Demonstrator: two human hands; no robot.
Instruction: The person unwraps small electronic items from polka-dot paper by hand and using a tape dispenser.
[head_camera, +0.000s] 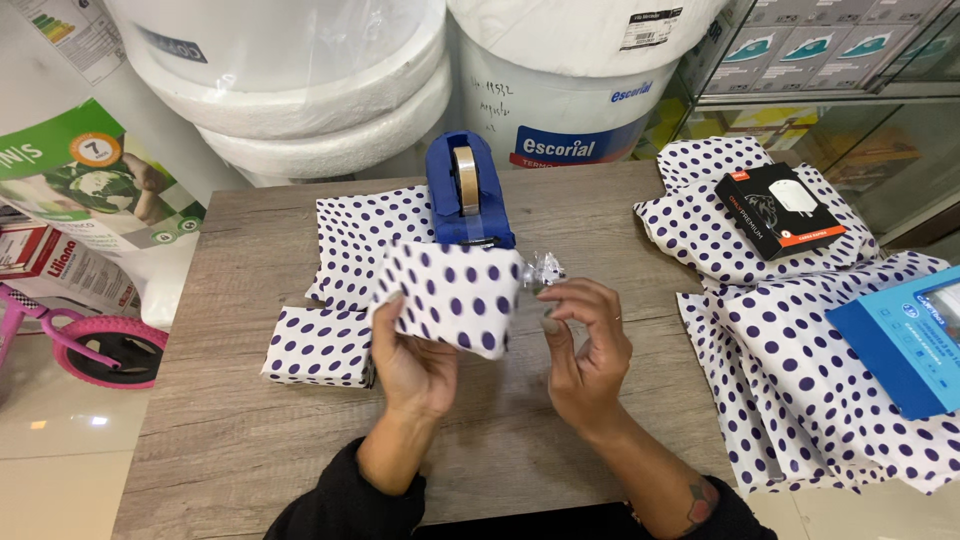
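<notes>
While the left hand grips the dotted wrapped parcel at table centre, fingers closed round its lower edge, the right hand pinches a bit of clear tape at the parcel's 3 o'clock end. Blue tape dispenser sits at 12 o'clock, touching. Prob. sealing step; next calls for pressing tape flat over the fold w/o creasing.

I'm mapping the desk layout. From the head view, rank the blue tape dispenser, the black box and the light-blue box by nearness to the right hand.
From the right hand:
1. Blue tape dispenser, just beyond it, toward the table's centre.
2. Black box, far right, lying on dotted wrapping paper.
3. Light-blue box, at the right edge.
</notes>
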